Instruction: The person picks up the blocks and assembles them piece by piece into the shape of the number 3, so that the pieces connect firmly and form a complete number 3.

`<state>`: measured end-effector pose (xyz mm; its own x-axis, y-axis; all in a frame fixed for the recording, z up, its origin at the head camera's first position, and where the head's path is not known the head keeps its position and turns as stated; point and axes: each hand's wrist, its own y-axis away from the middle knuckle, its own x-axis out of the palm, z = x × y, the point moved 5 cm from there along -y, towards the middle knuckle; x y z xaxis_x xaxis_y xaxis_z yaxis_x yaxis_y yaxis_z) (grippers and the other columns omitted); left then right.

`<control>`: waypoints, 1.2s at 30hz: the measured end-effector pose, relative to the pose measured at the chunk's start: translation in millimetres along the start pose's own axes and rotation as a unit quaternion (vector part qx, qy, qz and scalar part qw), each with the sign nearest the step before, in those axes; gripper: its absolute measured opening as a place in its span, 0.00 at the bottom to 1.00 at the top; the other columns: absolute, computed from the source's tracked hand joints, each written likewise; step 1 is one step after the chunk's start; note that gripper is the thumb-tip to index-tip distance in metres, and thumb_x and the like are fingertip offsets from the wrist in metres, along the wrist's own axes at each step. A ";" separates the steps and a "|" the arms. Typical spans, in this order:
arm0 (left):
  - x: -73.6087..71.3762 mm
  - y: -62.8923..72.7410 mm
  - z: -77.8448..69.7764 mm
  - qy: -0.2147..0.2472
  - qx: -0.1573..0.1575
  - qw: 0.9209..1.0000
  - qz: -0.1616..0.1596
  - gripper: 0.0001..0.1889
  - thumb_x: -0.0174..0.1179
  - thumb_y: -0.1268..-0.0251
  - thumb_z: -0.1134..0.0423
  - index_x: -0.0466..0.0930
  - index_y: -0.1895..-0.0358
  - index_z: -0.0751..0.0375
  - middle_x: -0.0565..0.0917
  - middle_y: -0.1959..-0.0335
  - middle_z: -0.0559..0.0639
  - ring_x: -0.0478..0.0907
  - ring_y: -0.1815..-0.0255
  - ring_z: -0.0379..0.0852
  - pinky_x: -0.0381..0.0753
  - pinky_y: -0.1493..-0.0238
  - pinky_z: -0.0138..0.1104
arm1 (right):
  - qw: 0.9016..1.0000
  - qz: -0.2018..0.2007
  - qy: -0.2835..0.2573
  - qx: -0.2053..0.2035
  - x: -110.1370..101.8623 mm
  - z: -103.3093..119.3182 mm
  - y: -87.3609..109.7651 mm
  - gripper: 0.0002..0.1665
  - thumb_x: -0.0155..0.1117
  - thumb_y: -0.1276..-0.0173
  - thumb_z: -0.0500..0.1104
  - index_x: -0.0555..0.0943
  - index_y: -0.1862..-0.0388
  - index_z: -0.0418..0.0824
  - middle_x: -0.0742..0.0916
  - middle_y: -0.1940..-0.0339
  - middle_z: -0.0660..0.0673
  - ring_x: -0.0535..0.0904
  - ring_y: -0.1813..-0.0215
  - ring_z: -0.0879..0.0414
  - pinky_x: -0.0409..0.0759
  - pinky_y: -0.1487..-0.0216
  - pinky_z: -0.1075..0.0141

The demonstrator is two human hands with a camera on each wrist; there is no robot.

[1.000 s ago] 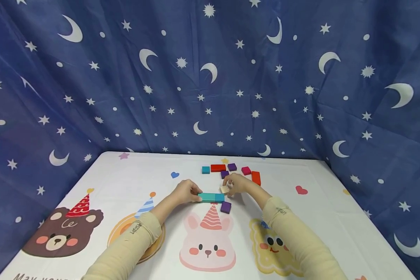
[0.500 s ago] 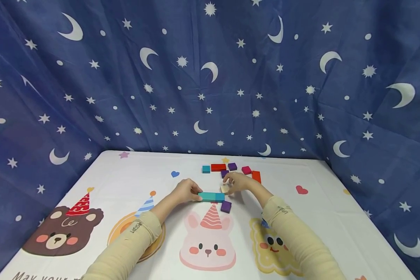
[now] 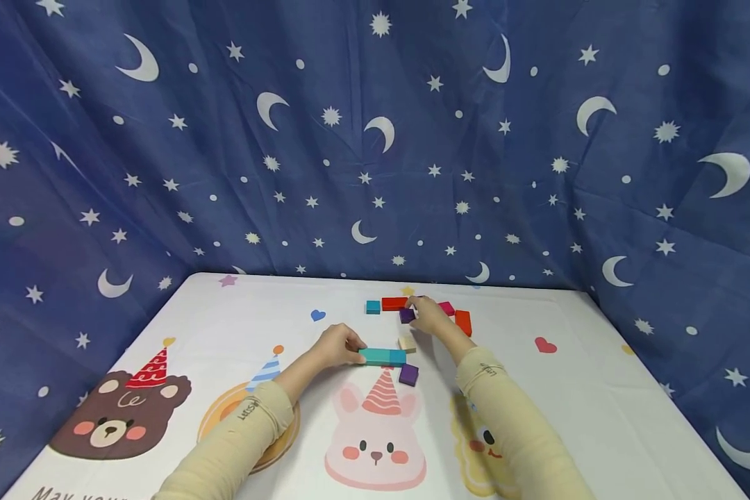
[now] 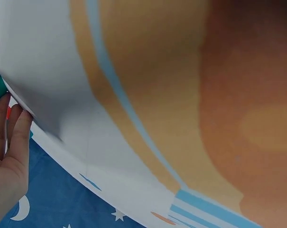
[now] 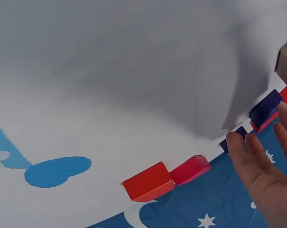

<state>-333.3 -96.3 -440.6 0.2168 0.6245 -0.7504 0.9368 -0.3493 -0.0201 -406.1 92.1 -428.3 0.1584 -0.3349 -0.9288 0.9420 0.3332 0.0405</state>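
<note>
Here, the left hand [image 3: 336,345] grips the end of a long teal wooden block [image 3: 382,357] lying flat on the white cartoon-printed tablecloth [image 3: 225,326]. The right hand [image 3: 428,314], fingers relaxed and holding nothing, touches a small purple wooden cube [image 3: 406,315]. The cream sleeve [image 3: 240,417] bears tiny unreadable lettering.

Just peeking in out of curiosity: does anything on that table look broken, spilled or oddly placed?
Nothing stands out. The coloured blocks lie flat and whole on the tablecloth; the left hand holds the teal bar, and the right hand reaches a purple block.
</note>
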 end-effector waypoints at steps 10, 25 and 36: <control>0.9 1.6 -2.7 -0.001 -0.006 1.000 -0.003 0.12 0.72 0.53 0.66 0.86 0.63 0.64 0.88 0.70 0.53 0.81 0.69 0.39 0.80 0.61 0.32 | 1.000 -0.007 0.016 0.002 6.7 0.9 -2.3 0.19 0.65 0.40 0.32 0.78 0.48 0.35 0.82 0.45 0.36 0.77 0.44 0.43 0.73 0.37 0.52; 0.3 1.3 2.9 0.019 0.031 0.999 0.008 0.11 0.73 0.53 0.62 0.87 0.65 0.62 0.87 0.73 0.49 0.81 0.71 0.37 0.81 0.63 0.32 | 1.000 0.013 0.016 0.011 6.8 -10.1 -2.1 0.15 0.71 0.45 0.35 0.78 0.59 0.37 0.84 0.57 0.39 0.76 0.56 0.49 0.78 0.46 0.57; -1.0 2.2 -2.0 0.001 -0.002 1.000 -0.007 0.12 0.72 0.53 0.66 0.86 0.63 0.65 0.88 0.69 0.55 0.82 0.68 0.42 0.81 0.61 0.32 | 0.999 0.015 -0.018 0.030 3.8 -15.2 6.5 0.17 0.70 0.44 0.36 0.80 0.55 0.35 0.84 0.52 0.36 0.79 0.50 0.46 0.76 0.42 0.55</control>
<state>-330.9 -96.3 -438.5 0.2042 0.6305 -0.7488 0.9409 -0.3375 -0.0276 -403.9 106.5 -437.2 0.1970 -0.3572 -0.9130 0.9522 0.2916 0.0913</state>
